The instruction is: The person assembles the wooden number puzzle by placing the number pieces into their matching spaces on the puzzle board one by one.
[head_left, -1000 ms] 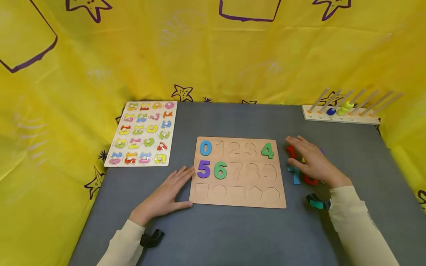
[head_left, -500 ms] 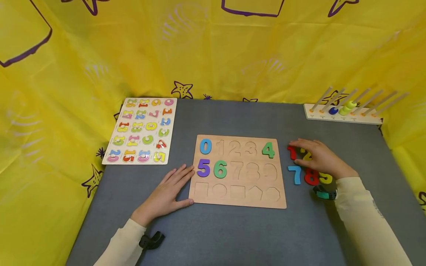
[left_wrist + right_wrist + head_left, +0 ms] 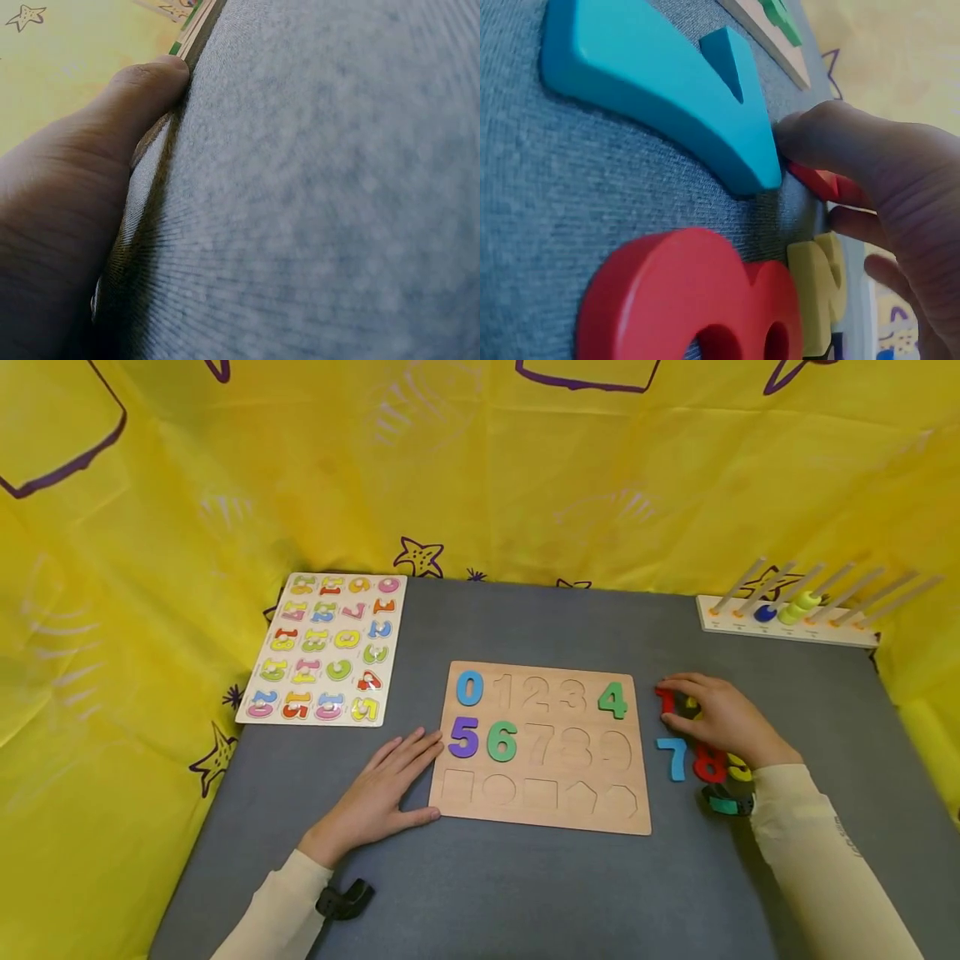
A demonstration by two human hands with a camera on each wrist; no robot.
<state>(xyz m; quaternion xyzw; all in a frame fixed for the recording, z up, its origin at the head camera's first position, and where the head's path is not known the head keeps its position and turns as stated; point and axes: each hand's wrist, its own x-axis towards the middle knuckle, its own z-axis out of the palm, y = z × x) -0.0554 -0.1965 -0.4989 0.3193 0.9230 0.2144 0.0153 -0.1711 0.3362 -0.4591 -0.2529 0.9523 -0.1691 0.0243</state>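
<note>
A wooden number board (image 3: pixel 562 793) lies mid-table with a blue 0 (image 3: pixel 469 688), green 4 (image 3: pixel 612 700), purple 5 (image 3: pixel 463 737) and green 6 (image 3: pixel 502 741) in their recesses. Spread out on the table, my left hand (image 3: pixel 378 793) touches the board's left edge with fingertips and thumb. To the board's right, my right hand (image 3: pixel 723 718) pinches a red number 1 (image 3: pixel 665 702) between thumb and fingers. Close by are a blue 7 (image 3: pixel 652 82), a red 8 (image 3: pixel 645 292) and a yellow number piece (image 3: pixel 810 289), partly behind the hand in the head view.
A second board (image 3: pixel 322 652) with colourful numbers lies at the back left. An abacus stand (image 3: pixel 787 622) with upright rods and a few beads stands at the back right. Another yellow number piece (image 3: pixel 738 767) sits near the right wrist. Yellow patterned cloth (image 3: pixel 525 485) surrounds the table.
My right hand has lowered onto the loose numbers, and its thumb and fingers have closed around the red 1. The left hand stays at the board's edge. The head view has shifted slightly.
</note>
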